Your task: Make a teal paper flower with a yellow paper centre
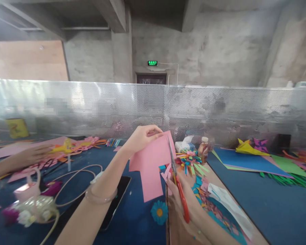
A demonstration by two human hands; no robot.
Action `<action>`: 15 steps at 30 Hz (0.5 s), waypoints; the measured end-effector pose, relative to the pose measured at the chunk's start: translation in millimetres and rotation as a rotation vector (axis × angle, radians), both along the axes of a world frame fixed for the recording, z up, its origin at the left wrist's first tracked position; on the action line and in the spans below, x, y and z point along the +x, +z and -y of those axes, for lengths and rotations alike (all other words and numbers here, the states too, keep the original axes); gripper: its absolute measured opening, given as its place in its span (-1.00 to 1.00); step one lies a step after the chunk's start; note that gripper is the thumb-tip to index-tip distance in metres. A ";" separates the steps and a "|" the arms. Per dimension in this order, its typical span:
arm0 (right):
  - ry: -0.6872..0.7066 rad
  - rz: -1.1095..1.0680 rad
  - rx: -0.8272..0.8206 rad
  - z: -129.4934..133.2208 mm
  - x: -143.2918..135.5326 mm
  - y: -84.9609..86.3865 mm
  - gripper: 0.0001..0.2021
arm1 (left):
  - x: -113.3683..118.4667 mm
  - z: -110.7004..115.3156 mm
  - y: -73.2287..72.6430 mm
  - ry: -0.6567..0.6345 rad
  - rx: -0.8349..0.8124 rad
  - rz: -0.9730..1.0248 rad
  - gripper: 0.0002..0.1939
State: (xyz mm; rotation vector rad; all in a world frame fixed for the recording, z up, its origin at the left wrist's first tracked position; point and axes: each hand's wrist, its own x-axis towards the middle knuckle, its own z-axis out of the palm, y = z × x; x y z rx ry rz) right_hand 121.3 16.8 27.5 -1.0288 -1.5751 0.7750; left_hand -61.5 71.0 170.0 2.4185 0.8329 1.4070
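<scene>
My left hand (145, 137) pinches the upper edge of a sheet of pink paper (153, 163), holding it up above the table. The sheet has a piece cut out of its lower right side. In my right hand (181, 190) is a pair of scissors (180, 194) with red handles, fingers wrapped round them. The blades point up, along the sheet's right edge near its top corner. Small pink paper strips (167, 173) are close to the blades. Below the sheet, a blue paper flower (159, 212) with a yellow centre lies on the table.
On the left, a co-worker's hand (37, 153) is at a yellow glue gun (62, 148). A black phone (117, 200) and a pale cable (76, 170) lie nearby. Paper scraps (214, 207), a bottle (204, 149) and coloured sheets (255, 163) are at right. A perforated metal panel (153, 105) stands behind.
</scene>
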 end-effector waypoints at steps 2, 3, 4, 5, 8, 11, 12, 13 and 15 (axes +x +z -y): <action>-0.012 -0.001 -0.004 -2.7 -0.4 -2.2 -0.65 | 1.6 1.0 0.1 0.011 0.004 -0.010 -0.86; -0.018 -0.002 -0.003 -4.1 -0.6 -3.2 -0.63 | 2.1 1.4 0.2 0.015 0.005 -0.014 -0.86; -0.022 -0.002 -0.002 -5.6 -0.7 -3.9 -0.63 | 2.4 1.8 0.3 0.018 0.006 -0.018 -0.86; -0.026 -0.002 -0.002 -7.1 -0.7 -4.4 -0.62 | 2.7 2.1 0.3 0.019 0.005 -0.024 -0.87; -0.035 0.012 -0.010 -11.0 0.8 -6.2 -0.61 | 3.3 2.2 0.0 0.012 -0.001 -0.022 -0.88; -0.038 0.039 -0.019 -14.3 4.3 -9.9 -0.62 | 4.0 1.7 -0.7 -0.001 -0.014 -0.011 -0.88; -0.036 0.045 -0.019 -15.7 5.6 -11.3 -0.61 | 4.1 1.5 -0.9 -0.003 -0.016 -0.010 -0.88; -0.034 0.049 -0.018 -17.2 7.1 -12.7 -0.60 | 4.0 1.4 -1.1 -0.003 -0.017 -0.010 -0.88; -0.028 0.050 -0.016 -20.7 9.9 -14.8 -0.57 | 3.5 1.3 -1.3 0.000 -0.017 -0.013 -0.87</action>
